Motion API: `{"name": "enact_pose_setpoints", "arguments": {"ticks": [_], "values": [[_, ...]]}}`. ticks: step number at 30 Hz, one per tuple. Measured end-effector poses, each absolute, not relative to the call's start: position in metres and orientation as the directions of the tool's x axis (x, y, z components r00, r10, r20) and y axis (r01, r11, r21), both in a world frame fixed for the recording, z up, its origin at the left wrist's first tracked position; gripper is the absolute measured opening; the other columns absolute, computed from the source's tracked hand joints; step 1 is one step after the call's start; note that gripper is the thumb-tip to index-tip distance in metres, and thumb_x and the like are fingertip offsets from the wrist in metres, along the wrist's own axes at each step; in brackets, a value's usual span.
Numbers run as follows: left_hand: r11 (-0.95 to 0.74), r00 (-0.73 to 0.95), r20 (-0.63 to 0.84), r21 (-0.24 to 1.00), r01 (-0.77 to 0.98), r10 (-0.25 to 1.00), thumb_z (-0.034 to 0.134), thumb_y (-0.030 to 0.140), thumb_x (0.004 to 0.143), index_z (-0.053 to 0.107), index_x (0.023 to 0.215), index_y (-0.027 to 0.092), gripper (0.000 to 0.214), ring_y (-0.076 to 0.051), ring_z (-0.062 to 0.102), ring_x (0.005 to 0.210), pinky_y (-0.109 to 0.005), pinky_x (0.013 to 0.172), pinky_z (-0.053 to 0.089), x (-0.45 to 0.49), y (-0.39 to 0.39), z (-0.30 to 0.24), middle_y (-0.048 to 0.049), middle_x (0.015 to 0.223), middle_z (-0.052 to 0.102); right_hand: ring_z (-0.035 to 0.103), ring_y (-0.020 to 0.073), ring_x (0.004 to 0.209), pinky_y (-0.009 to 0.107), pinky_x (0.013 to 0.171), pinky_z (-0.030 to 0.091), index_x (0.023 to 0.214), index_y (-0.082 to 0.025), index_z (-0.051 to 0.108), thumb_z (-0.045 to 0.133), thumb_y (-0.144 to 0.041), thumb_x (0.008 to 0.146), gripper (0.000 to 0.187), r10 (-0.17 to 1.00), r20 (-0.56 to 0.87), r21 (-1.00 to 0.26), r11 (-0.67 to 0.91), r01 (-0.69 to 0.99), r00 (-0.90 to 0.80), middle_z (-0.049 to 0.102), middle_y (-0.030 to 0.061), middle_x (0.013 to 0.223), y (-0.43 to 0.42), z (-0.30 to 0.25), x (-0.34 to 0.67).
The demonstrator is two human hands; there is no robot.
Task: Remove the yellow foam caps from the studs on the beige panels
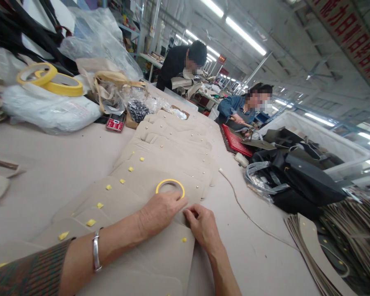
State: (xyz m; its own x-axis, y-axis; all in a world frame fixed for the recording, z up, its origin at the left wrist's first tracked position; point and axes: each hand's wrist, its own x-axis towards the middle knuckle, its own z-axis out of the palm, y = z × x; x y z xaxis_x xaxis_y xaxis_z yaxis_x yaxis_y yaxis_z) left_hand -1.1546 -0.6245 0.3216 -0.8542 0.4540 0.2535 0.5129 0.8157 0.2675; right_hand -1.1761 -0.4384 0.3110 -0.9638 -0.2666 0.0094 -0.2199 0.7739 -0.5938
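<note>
Overlapping beige fabric pieces point(160, 164) run up the middle of the table, with metal studs and small yellow tape squares point(91, 223) on them. My left hand point(163, 209) is closed around the near edge of a yellow tape roll point(170, 181), which rests on the pieces. Close beside it, my right hand point(202, 224) is pinched at the right edge of a piece. Whatever sits between its fingertips is too small to make out. Another yellow tape square point(184, 239) sticks to the fabric just below the hands.
More tape rolls point(64, 85) lie on a plastic-wrapped bundle point(52, 109) at the left. A red calculator point(115, 122) is near. On the right are a cord point(249, 216), black bags point(308, 176) and stacked panels point(351, 234). Two people work farther back.
</note>
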Motion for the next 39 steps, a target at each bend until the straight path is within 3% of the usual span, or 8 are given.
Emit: {"name": "enact_pose_setpoints", "arguments": {"ticks": [4,9,12,16,27,30,34,39], "values": [[0.721,-0.822,0.374,0.407,0.561,0.428,0.047,0.015,0.095,0.052,0.123,0.021,0.030,-0.018,0.066,0.084,-0.029,0.074,0.053,-1.157,-0.630,0.329,-0.0026,0.093,0.068,0.062,0.0156,0.066,0.024,0.061,0.041,0.072,-0.021,0.072,0.059,-0.023,0.083,0.017,-0.316,-0.035,-0.683,0.700,-0.208,-0.948,0.070,-0.0007,0.070,-0.431,0.315,-1.164],[0.631,-0.761,0.503,0.445,0.635,0.410,0.048,0.018,0.096,0.035,0.139,0.020,0.045,-0.019,0.067,0.101,-0.031,0.083,0.056,-1.155,-0.628,0.324,-0.0074,0.114,0.069,0.064,0.0152,0.079,0.025,0.072,0.049,0.106,-0.018,0.068,0.056,-0.023,0.090,0.021,-0.261,0.344,-0.784,0.449,-0.429,-0.902,0.070,0.0047,0.093,-0.436,0.321,-1.158],[0.645,-0.751,0.507,0.413,0.642,0.423,0.048,0.020,0.096,0.037,0.136,0.016,0.041,-0.020,0.069,0.098,-0.032,0.080,0.057,-1.153,-0.626,0.321,-0.0095,0.112,0.070,0.062,0.0144,0.081,0.025,0.073,0.049,0.108,-0.016,0.065,0.053,-0.016,0.091,0.020,-0.349,0.511,-0.671,0.410,-0.618,-0.786,0.068,0.0057,0.092,-0.441,0.326,-1.157],[0.651,-0.761,0.462,0.410,0.639,0.456,0.050,0.018,0.095,0.041,0.129,0.016,0.035,-0.021,0.068,0.097,-0.032,0.078,0.056,-1.150,-0.623,0.324,-0.0088,0.110,0.069,0.060,0.0139,0.076,0.024,0.069,0.047,0.092,-0.018,0.064,0.049,-0.009,0.091,0.017,-0.416,0.584,-0.548,0.432,-0.716,-0.697,0.066,0.0033,0.081,-0.445,0.325,-1.157],[0.710,-0.869,0.241,0.503,0.493,0.433,0.052,0.017,0.094,0.057,0.089,0.019,0.008,-0.016,0.062,0.077,-0.024,0.067,0.045,-1.146,-0.620,0.339,0.0006,0.083,0.064,0.056,0.0100,0.053,0.018,0.054,0.046,0.079,-0.017,0.064,0.049,-0.006,0.082,0.019,-0.310,0.752,-0.389,0.502,-0.772,-0.581,0.060,-0.0002,0.062,-0.448,0.308,-1.155],[0.735,-0.857,0.244,0.440,0.515,0.454,0.051,0.015,0.093,0.057,0.087,0.018,0.009,-0.016,0.061,0.076,-0.024,0.067,0.044,-1.150,-0.620,0.342,-0.0005,0.082,0.063,0.058,0.0108,0.052,0.019,0.053,0.047,0.074,-0.017,0.065,0.053,-0.013,0.082,0.015,-0.228,0.642,-0.561,0.511,-0.651,-0.732,0.062,0.0001,0.060,-0.452,0.314,-1.152],[0.757,-0.772,0.393,0.234,0.609,0.500,0.048,0.012,0.090,0.055,0.081,0.018,0.012,-0.015,0.052,0.061,-0.026,0.054,0.036,-1.150,-0.615,0.344,-0.0010,0.075,0.057,0.055,0.0115,0.046,0.020,0.046,0.045,0.069,-0.016,0.063,0.059,-0.031,0.079,0.018,-0.024,0.172,-0.928,0.332,-0.170,-0.985,0.058,-0.0017,0.053,-0.450,0.321,-1.160],[0.788,-0.718,0.510,0.119,0.605,0.474,0.045,0.015,0.094,0.054,0.083,0.019,0.015,-0.016,0.050,0.062,-0.028,0.053,0.033,-1.154,-0.616,0.335,-0.0004,0.074,0.055,0.053,0.0105,0.043,0.021,0.045,0.045,0.071,-0.013,0.065,0.070,-0.044,0.067,0.032,0.020,-0.182,-0.962,0.204,0.182,-0.983,0.060,-0.0012,0.054,-0.425,0.312,-1.181]]}}
